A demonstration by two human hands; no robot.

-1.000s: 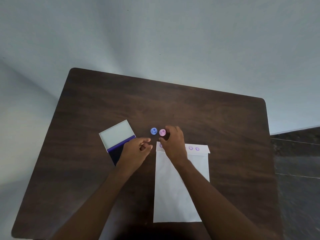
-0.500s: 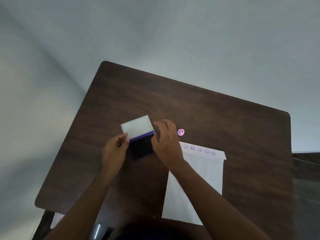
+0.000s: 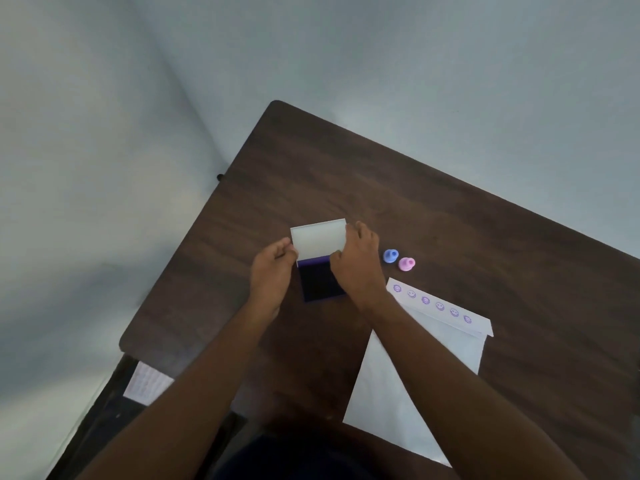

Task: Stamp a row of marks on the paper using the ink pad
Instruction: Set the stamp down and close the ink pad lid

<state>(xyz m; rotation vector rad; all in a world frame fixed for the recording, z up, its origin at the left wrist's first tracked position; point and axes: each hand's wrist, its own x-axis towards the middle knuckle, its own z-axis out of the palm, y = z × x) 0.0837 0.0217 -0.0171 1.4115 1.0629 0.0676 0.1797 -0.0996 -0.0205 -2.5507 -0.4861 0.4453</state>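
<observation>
Both hands are working the ink pad (image 3: 320,282) near the table (image 3: 450,209) centre-left, w/ its pale lid (image 3: 318,239) standing open and tilted up off the dark purple base. Left hand (image 3: 272,271) is pinching the lid's left edge, fingers curled in on it; right hand (image 3: 356,263) is curling round the lid's right edge, thumb side tucked at the hinge area. Exact fingertip contact is hidden, so can't tell how firm either hold is. Paper (image 3: 415,368) is lying just right of the pad, right forearm crossing over its near-left part; along its folded top strip a row of six purple smiley marks (image 3: 433,304) is already sitting, so the stamping itself is looking done and this is prob. the closing-up step. Blue stamp (image 3: 390,255) and pink stamp (image 3: 406,264) are standing side by side beyond the paper, just apart from the right hand, neither being held. Risks from here: lid snapping down crooked if one hand is pushing ahead of the other, skewing the hinge; fingertips dipping onto the wet pad surface and picking up ink, then smudging the paper; the right forearm dragging across the sheet and shifting it, or smearing the marks if still damp; the right hand's knuckles knocking the blue stamp over as it is pulling away, rolling an inked face onto the wood.
</observation>
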